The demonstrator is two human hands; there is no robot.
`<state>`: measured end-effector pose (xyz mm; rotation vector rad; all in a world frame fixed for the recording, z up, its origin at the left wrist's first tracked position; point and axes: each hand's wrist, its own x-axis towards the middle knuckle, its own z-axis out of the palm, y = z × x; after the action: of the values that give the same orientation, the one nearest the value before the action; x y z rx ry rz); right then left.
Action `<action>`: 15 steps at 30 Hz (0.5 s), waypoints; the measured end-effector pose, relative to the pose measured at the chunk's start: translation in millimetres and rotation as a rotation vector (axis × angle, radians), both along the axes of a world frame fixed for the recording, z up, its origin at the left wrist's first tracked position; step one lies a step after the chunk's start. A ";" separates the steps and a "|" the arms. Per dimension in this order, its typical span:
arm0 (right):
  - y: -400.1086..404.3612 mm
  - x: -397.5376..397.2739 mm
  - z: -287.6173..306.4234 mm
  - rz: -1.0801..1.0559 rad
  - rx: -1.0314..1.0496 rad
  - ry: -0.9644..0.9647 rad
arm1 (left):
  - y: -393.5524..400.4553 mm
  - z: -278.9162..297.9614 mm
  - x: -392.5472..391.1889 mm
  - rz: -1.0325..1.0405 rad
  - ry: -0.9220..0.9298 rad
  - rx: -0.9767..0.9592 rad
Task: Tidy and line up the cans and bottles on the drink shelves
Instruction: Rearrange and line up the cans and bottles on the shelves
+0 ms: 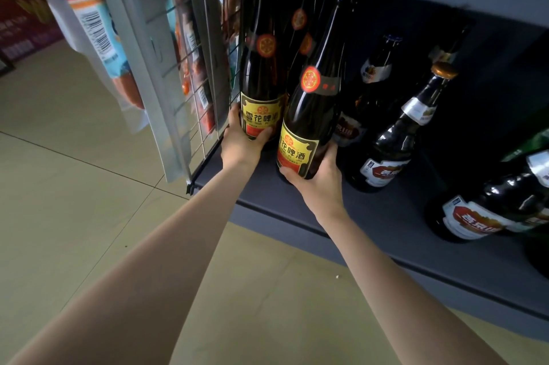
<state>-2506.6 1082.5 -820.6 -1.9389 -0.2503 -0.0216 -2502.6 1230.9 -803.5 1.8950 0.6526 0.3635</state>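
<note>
Two tall dark beer bottles with yellow-and-red labels stand at the left end of a low dark grey shelf point(386, 228). My left hand point(242, 141) grips the base of the left bottle point(261, 73), which stands against the wire side grid. My right hand point(316, 179) wraps the base of the second bottle point(312, 115), which leans to the right with its gold cap up near the shelf above. More bottles of the same kind stand behind them, mostly hidden.
To the right stand dark bottles with white-and-red labels and foil necks point(395, 138), point(481, 213), point(372, 82). A wire grid panel point(202, 73) closes the shelf's left end. Packaged goods point(101, 37) hang left of it. Beige tiled floor point(89, 186) lies below.
</note>
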 end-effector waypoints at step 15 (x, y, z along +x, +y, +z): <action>8.8 6.4 1.1 -0.020 -0.004 0.026 | 2.3 3.9 -17.0 -0.060 0.004 0.074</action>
<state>-2500.2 1091.4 -819.5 -1.9445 -0.2143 -0.0094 -2519.6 1233.2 -799.6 1.9814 0.5906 0.3495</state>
